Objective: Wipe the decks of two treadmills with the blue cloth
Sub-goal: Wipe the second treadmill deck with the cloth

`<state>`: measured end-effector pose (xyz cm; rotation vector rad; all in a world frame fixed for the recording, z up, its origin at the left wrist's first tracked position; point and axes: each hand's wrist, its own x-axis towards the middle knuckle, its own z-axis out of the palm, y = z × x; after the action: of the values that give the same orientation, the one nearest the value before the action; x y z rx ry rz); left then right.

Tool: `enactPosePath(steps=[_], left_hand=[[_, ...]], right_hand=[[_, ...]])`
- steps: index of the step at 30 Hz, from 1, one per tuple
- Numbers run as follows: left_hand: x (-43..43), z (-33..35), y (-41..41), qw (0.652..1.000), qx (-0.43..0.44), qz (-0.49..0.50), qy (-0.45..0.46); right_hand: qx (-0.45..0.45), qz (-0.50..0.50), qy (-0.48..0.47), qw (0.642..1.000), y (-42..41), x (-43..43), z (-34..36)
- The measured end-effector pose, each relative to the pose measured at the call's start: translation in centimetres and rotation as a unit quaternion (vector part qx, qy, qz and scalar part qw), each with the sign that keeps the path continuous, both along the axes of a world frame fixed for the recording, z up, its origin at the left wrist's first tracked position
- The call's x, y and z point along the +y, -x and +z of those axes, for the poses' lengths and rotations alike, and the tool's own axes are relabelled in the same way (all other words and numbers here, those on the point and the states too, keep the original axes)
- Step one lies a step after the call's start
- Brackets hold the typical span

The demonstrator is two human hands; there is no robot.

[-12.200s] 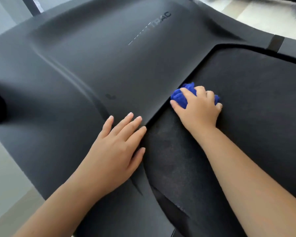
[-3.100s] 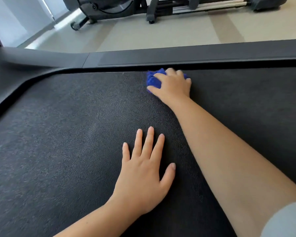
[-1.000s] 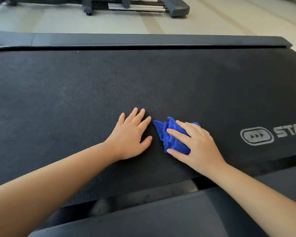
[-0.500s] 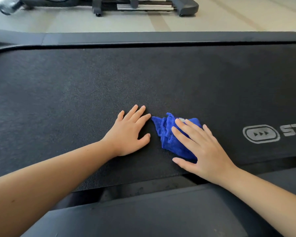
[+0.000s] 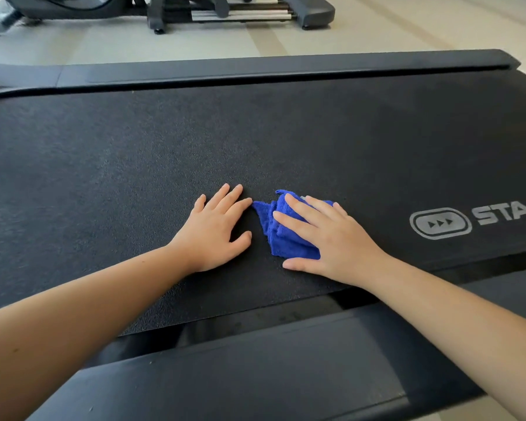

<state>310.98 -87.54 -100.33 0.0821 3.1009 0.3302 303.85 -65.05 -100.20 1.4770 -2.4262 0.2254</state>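
Note:
A black textured treadmill belt (image 5: 134, 165) fills most of the view. The crumpled blue cloth (image 5: 278, 235) lies on it near the belt's front edge. My right hand (image 5: 331, 238) presses flat on the cloth with straight, spread fingers and covers its right part. My left hand (image 5: 216, 229) rests flat on the belt just left of the cloth, fingers straight, holding nothing. A grey logo (image 5: 441, 223) is printed on the belt to the right.
A dark side rail (image 5: 255, 71) runs along the far edge of the belt, and another rail (image 5: 240, 366) lies close to me. Beyond the far rail, on the pale floor, stands another exercise machine (image 5: 225, 10).
In the last second my right hand flattened on the cloth and slid it slightly right and towards the near edge. My left hand stayed flat on the belt beside it.

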Motion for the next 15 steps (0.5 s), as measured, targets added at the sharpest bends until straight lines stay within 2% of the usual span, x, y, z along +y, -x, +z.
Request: enactPosePath(steps=[5,15], left_hand=[[0.0,0.2,0.0,1.000,-0.010,0.000,0.004],[0.1,0.1,-0.3,1.000,-0.016,0.013,0.018]], right_hand=[[-0.016,0.016,-0.006,1.000,0.4,-0.6,1.8],[0.091,0.066,0.104,0.988,0.7,0.1,0.6]])
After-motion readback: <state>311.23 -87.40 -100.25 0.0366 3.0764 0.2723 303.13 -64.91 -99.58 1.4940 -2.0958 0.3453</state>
